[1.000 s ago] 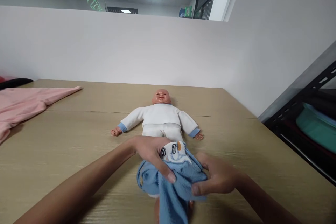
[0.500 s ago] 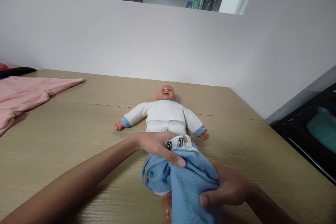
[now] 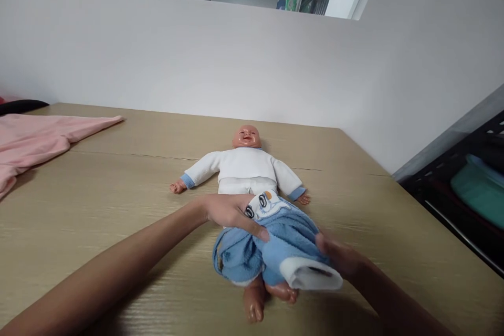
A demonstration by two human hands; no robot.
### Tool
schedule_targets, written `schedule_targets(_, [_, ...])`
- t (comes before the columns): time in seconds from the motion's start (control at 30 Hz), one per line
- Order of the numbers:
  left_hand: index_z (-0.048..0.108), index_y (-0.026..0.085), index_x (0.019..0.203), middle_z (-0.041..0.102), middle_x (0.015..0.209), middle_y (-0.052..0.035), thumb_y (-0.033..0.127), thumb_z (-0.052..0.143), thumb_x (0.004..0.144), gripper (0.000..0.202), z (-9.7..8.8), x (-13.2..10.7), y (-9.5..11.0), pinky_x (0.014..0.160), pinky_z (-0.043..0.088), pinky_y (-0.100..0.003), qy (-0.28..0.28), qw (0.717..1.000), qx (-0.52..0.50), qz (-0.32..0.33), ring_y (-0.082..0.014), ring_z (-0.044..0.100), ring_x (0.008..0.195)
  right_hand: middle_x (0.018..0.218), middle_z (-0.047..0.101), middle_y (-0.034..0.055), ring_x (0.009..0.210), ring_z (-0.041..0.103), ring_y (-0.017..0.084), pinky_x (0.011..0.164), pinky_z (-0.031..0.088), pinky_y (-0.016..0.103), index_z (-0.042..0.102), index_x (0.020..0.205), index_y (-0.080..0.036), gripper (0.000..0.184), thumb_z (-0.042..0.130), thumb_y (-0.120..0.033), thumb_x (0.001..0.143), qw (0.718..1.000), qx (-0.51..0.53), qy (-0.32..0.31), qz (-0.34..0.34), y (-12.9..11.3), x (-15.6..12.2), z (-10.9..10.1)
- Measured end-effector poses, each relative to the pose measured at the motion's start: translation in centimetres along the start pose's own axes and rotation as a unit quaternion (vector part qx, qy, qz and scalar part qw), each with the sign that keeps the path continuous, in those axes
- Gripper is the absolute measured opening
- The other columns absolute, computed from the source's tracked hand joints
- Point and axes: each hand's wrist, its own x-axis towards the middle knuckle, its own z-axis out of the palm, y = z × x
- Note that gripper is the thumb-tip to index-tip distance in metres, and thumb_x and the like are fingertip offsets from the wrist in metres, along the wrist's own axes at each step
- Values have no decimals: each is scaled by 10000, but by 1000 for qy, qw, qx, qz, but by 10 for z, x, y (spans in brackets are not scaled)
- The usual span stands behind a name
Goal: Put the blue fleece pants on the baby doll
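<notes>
A baby doll (image 3: 244,164) in a white top lies on its back on the wooden table (image 3: 98,194), head away from me. Blue trousers (image 3: 271,244) with a cartoon face on the front cover its legs, and both bare feet stick out below. My left hand (image 3: 232,212) pinches the waist of the trousers at the doll's left hip. My right hand (image 3: 338,257) grips the white-lined cuff of the right trouser leg, with the fingers tucked behind the cloth.
A pink garment (image 3: 35,139) lies at the table's far left. A white partition wall (image 3: 197,58) runs behind the table. To the right stands a dark metal shelf (image 3: 460,189) with a teal tub (image 3: 478,189) in it.
The blue trousers have slid up the doll's legs, so both feet now show. My right hand has moved from the bunched cloth to the cuff, which is now turned out.
</notes>
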Motion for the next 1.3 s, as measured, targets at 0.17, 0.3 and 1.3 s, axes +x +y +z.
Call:
schedule_targets(0.17, [778,195,1122,790,1117,-7,379,943,783,419,5,0,10,973,606,-295,21,1000,3,-20,-221,732,1077,952,765,85,936,734,283,853,601,396,732,1207,-171,636,894,-600,767,996,-76,3,-35,4,2,-3])
schedule_targets(0.3, [784,194,1102,798,1088,-3,284,1005,675,489,10,2,13,951,610,-290,-4,999,33,-17,-222,740,1026,1120,777,90,1029,715,291,915,590,389,723,1271,-196,468,808,-446,884,964,-193,156,-96,3,-1,-5])
schedule_targets(1.3, [407,181,1324,702,1081,-134,460,835,724,788,62,10,12,821,536,-431,109,882,424,-173,-371,706,956,1283,758,136,1272,670,395,1094,559,509,715,1319,-251,390,606,-454,1004,805,-200,557,-49,117,-41,112])
